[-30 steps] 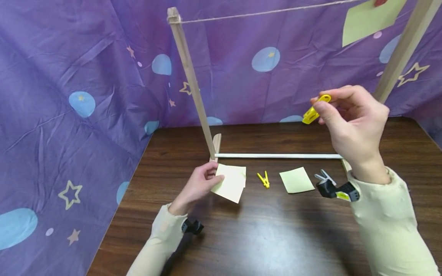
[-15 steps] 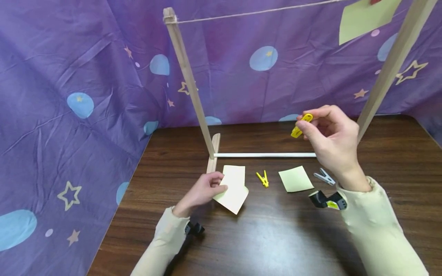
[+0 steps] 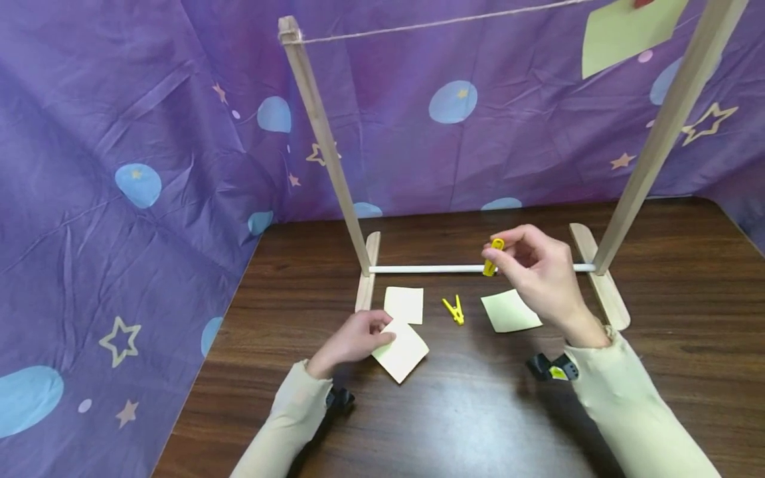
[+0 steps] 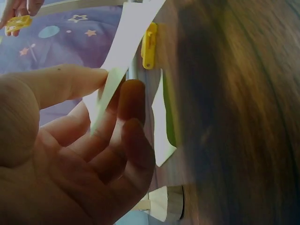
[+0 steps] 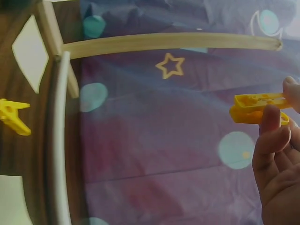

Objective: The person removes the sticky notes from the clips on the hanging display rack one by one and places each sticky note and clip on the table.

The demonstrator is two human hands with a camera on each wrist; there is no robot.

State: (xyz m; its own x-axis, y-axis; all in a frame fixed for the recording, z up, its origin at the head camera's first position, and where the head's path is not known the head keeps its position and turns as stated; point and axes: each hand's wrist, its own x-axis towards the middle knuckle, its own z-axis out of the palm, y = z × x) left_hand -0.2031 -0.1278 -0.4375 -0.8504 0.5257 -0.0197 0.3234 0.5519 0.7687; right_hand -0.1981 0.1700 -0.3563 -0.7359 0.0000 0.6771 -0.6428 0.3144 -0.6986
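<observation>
My left hand (image 3: 355,337) pinches a pale yellow sticky note (image 3: 402,352) by its left corner, a little above the table. Thumb and fingertips close on that note (image 4: 126,42) in the left wrist view. My right hand (image 3: 540,275) holds a yellow clothespin (image 3: 493,257) between thumb and fingers, in front of the white rod. In the right wrist view this clothespin (image 5: 258,108) has its handles between the fingertips. A second sticky note (image 3: 404,305) lies just beyond the held one, and another yellow clothespin (image 3: 455,311) lies to its right.
A third note (image 3: 510,312) lies on the table (image 3: 448,425), partly below my right hand. Behind stands a wooden frame (image 3: 325,139) with a white rod (image 3: 424,269) and a string (image 3: 442,22). One note (image 3: 630,33) hangs from the string under a red clip (image 3: 643,2).
My right hand has come down and left with the yellow clothespin. The left hand has drawn its note toward me, uncovering the note on the table behind it.
</observation>
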